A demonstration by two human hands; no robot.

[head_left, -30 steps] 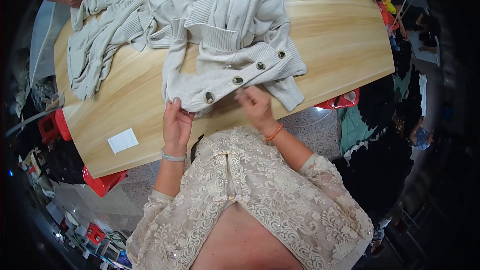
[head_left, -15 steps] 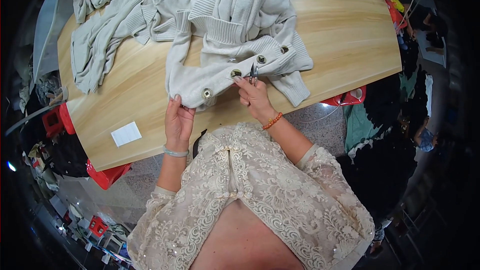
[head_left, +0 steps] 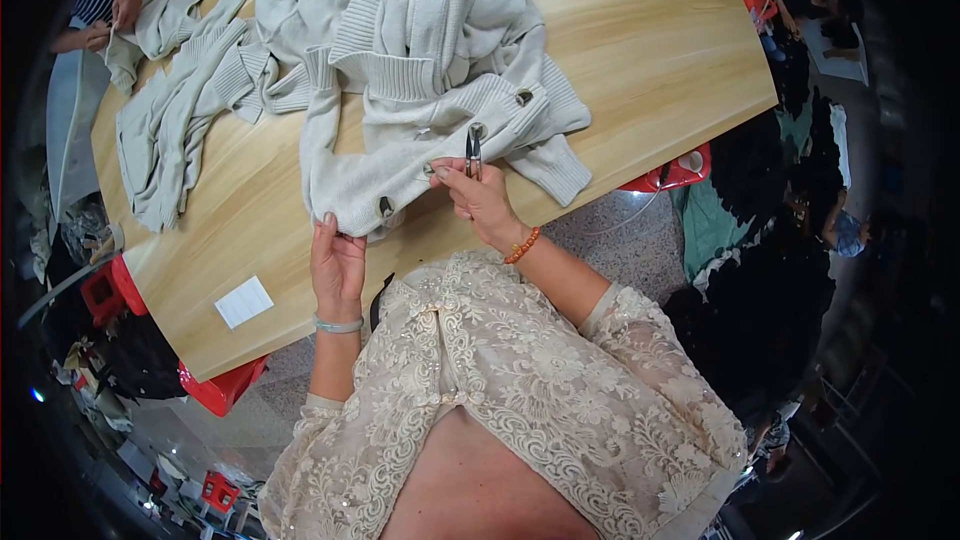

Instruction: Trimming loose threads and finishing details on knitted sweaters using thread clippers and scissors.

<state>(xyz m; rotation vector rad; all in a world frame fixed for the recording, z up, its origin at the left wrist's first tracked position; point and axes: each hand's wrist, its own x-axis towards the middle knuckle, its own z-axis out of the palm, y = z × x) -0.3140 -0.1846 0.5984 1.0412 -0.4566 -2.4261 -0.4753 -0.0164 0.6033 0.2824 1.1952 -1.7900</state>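
Observation:
A cream knitted cardigan lies on the table before me, its front band with several large dark buttons running up to the right. My left hand pinches the band's near left corner between thumb and fingers. Small metal thread snips stick up, blades away from me, out of my right hand, whose fingers curl round them. That hand's thumb and fingertip also touch a button partly hidden by them. One button sits tilted between my hands, and another lies farther up the band.
More cream knitwear is heaped behind the cardigan, with another piece at the left. A white paper slip lies near the table's left edge. A co-worker's hands handle knitwear at the far left. Red stools stand below the tabletop.
The whole view has shifted, so the table and cardigan appear farther left. The button nearest my left hand now looks tilted rather than flat. Both hands keep their hold.

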